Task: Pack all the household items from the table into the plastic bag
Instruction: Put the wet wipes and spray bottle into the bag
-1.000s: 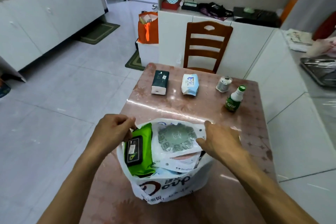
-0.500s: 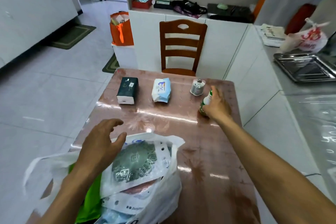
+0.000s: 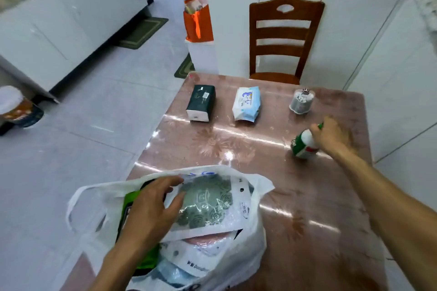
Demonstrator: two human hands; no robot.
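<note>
While the pink, glossy desk (image 3: 295,196) fills most of the view, a wooden chair (image 3: 285,38) stands at its far edge. Nearest the camera, a white plastic bag (image 3: 241,250) sits on the near left part of the desk, its mouth open and its handle loops slack, already holding a green pack (image 3: 128,203) and a clear packet with a dark round patterned item (image 3: 208,203) on top. The left hand (image 3: 151,210) rests on those contents, its fingers (image 3: 173,182) spread wide and relaxed across the clear packet and the green pack. Toward the right side of the desk, the right hand (image 3: 333,137) grips a small green-and-white bottle (image 3: 303,145), fingers curled round its upper part; the bottle is tilted, and whether its base touches the desk cannot be told. Along the far side lie a dark green tissue pack (image 3: 201,105), a blue-and-white wipes pack (image 3: 247,103) just beside it, and a small clear jar (image 3: 302,101) near the bottle.
</note>
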